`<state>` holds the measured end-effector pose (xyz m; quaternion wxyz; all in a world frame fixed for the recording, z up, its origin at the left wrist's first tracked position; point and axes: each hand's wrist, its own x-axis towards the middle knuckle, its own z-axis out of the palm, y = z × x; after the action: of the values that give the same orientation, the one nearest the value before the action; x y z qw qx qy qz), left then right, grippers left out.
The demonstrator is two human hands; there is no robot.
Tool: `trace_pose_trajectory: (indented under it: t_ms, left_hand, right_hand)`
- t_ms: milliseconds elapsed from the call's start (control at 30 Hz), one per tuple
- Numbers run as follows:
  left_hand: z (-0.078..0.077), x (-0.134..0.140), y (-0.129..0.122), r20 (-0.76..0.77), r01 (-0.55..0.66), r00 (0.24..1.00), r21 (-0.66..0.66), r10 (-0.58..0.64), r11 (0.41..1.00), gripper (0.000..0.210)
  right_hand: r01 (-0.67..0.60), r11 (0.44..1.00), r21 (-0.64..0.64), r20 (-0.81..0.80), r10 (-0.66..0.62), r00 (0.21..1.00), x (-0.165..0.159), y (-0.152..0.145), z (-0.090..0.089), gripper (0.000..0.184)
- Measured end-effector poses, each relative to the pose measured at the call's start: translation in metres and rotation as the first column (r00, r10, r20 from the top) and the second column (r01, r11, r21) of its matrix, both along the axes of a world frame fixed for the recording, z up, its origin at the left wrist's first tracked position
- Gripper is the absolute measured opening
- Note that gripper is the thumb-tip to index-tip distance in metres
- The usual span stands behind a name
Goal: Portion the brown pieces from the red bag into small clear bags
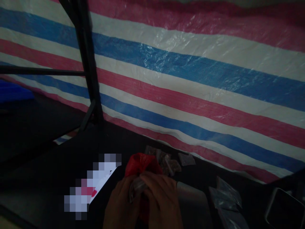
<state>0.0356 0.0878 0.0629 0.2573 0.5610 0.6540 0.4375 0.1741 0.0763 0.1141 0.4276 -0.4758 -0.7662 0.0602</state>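
My left hand (122,200) and my right hand (162,197) are close together at the bottom middle, fingers curled inward. Between their fingertips they pinch a small clear plastic bag (138,184); its contents are too dark to make out. Just behind the fingers bulges a red plastic bag (143,161), and more red shows between the hands. Several small clear packets (173,166) with brownish contents lie beyond my right hand. A flatter clear packet (187,159) rests to their right.
Left of my hands lies a bright white, partly pixelated flat object (101,178) on the dark surface (111,136). To the right are a grey rounded object (193,200), clear plastic bags (226,197) and a dark-screened device (286,208). Behind stand a black frame (89,66) and striped sheeting (190,73).
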Motion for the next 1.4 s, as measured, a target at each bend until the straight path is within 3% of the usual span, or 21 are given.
trace_pose_trajectory:
  t_ms: [67,167,267,367,500,633,733,867,933,1033,1133,1200,1400]
  left_hand:
    - [-0.001,-0.001,0.0,0.046,-0.001,0.999,-0.033,0.002,0.999,0.032]
    - [0.0,-0.003,0.002,0.154,0.004,0.988,-0.108,0.013,0.994,0.038]
    - [0.003,-0.005,0.004,0.26,-0.014,0.964,-0.181,0.062,0.983,0.048]
    - [0.007,-0.005,0.005,0.318,-0.018,0.944,-0.211,0.086,0.977,0.049]
    - [0.013,-0.005,0.006,0.365,-0.011,0.926,-0.223,0.094,0.975,0.047]
    - [0.014,-0.008,0.006,0.403,-0.04,0.907,-0.206,0.122,0.978,0.045]
    - [0.01,-0.01,0.005,0.374,-0.04,0.923,-0.146,0.092,0.988,0.037]
    - [0.007,-0.011,0.003,0.307,-0.005,0.951,-0.138,0.047,0.99,0.038]
    - [0.007,-0.011,0.001,0.222,0.016,0.975,-0.137,0.015,0.99,0.037]
    - [0.005,-0.01,0.0,0.125,0.073,0.99,-0.115,-0.058,0.991,0.032]
    - [0.0,-0.01,-0.001,0.108,0.069,0.992,-0.078,-0.061,0.995,0.032]
    - [-0.003,-0.009,0.0,0.107,0.049,0.993,-0.088,-0.04,0.995,0.034]
    - [-0.002,-0.005,0.003,0.181,0.009,0.983,-0.185,0.025,0.983,0.04]
  right_hand:
    - [0.033,0.999,-0.023,-0.07,-0.034,0.997,0.001,0.0,-0.005,0.052]
    - [0.165,0.978,-0.126,-0.151,-0.183,0.971,0.01,0.005,-0.014,0.046]
    - [0.24,0.938,-0.249,-0.104,-0.272,0.957,0.018,0.013,-0.025,0.05]
    - [0.241,0.915,-0.325,-0.025,-0.263,0.965,0.014,0.017,-0.031,0.049]
    - [0.23,0.918,-0.323,-0.02,-0.249,0.968,-0.005,0.017,-0.031,0.051]
    - [0.257,0.909,-0.328,-0.13,-0.313,0.941,-0.009,0.019,-0.035,0.044]
    - [0.241,0.88,-0.41,-0.227,-0.354,0.907,0.002,0.021,-0.038,0.039]
    - [0.156,0.854,-0.495,-0.345,-0.359,0.867,0.014,0.018,-0.027,0.035]
    - [0.132,0.873,-0.469,-0.37,-0.33,0.868,0.013,0.014,-0.017,0.032]
    - [0.086,0.936,-0.342,-0.296,-0.194,0.935,0.006,0.009,-0.005,0.031]
    - [0.035,0.987,-0.158,-0.17,-0.062,0.983,-0.004,0.006,-0.003,0.041]
    - [0.034,0.997,-0.07,-0.152,-0.044,0.987,-0.009,0.004,-0.007,0.046]
    - [0.07,0.992,-0.104,-0.286,-0.097,0.953,-0.011,0.006,-0.019,0.044]
